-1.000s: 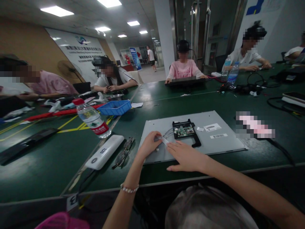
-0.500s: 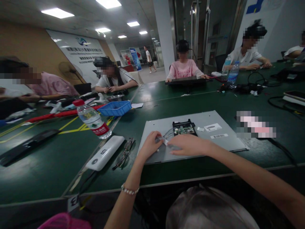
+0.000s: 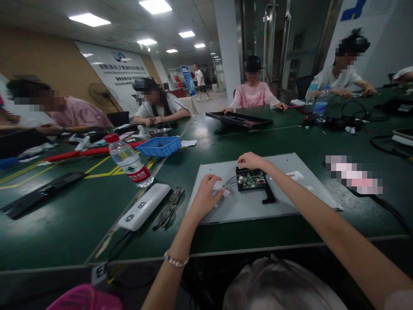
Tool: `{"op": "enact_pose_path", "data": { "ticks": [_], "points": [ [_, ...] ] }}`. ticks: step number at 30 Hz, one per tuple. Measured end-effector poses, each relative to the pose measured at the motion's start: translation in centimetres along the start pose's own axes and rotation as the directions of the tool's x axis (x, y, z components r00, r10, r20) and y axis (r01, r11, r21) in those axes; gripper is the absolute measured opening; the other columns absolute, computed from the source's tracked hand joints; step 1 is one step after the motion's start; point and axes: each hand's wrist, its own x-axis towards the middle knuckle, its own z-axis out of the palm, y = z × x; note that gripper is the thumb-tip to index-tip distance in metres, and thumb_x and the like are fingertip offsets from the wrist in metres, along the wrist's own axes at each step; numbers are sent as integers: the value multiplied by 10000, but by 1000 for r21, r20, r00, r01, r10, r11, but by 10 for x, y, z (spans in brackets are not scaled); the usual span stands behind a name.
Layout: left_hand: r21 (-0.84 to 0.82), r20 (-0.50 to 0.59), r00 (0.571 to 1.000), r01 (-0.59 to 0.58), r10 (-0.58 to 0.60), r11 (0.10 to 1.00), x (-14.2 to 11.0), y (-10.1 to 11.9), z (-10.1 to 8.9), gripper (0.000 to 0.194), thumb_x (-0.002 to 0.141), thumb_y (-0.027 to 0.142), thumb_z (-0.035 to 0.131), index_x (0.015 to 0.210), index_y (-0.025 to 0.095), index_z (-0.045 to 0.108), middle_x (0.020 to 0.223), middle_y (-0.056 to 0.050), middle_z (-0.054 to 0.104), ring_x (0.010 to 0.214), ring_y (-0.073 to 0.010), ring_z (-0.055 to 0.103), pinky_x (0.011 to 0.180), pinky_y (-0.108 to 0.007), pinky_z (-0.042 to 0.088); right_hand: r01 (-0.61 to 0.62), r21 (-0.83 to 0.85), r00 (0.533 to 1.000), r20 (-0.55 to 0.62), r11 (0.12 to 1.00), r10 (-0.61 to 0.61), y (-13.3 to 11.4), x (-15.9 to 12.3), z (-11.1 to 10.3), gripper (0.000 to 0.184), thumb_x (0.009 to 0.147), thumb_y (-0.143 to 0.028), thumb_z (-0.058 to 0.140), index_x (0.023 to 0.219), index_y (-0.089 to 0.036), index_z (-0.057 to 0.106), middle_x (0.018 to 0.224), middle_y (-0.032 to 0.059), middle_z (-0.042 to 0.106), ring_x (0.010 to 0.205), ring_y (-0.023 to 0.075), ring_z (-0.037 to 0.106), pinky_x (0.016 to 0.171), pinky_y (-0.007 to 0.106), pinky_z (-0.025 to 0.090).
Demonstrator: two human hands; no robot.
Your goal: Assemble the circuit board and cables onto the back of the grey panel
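L hand (image 3: 205,196) nr panel (image 3: 240,209) edge, fingers parted; R hand (image 3: 253,161) at bracket (image 3: 269,196) far edge, grip unclear; tabletop (image 3: 258,234) strip nearside.

A long green worktop (image 3: 200,148) with yellow lines on its left part fills the room under a grey ceiling (image 3: 119,28) set with bright white lights (image 3: 155,6). On the left, a white sign (image 3: 109,84) hangs on a tan wall (image 3: 48,51) behind a fan (image 3: 100,94) and a dark chair (image 3: 118,119). Beyond, a pale pillar (image 3: 228,51) stands between a grey floor (image 3: 213,101) with a blue banner (image 3: 188,80) and glass doors (image 3: 295,54) with tall metal handles (image 3: 287,36).
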Motion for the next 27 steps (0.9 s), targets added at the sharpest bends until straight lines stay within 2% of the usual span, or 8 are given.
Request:
{"op": "enact_pose_path", "data": {
  "ticks": [11, 15, 27],
  "points": [
    [33, 19, 999, -49, 48, 998, 1, -1, 1, 182, 862, 190, 495, 1024, 202, 576, 1112, -59, 506, 1086, -209, 493, 989, -371, 396, -130, 89, 991, 28, 988, 128, 5, 8, 3, 244, 725, -218, 671, 956, -172, 733, 945, 51, 727, 859, 165, 657, 707, 184, 455],
    [29, 50, 998, -51, 49, 998, 1, -1, 1, 188, 865, 193, 489, 1028, 207, 582, 1102, -56, 512, 1064, -201, 509, 980, -360, 406, -131, 111, 991, 27, 985, 129, 6, 8, 3, 206, 712, -200, 674, 903, -163, 742, 915, 55, 731, 840, 165, 660, 695, 181, 453],
    [47, 86, 995, -48, 43, 998, 2, 1, 0, 202, 873, 197, 453, 1012, 196, 599, 1103, -68, 519, 1071, -212, 519, 984, -369, 409, -179, 41, 984, -6, 983, 180, 1, 9, 8, 207, 734, -267, 663, 906, -174, 733, 951, 76, 723, 884, 187, 657, 717, 198, 461]
  ]
}}
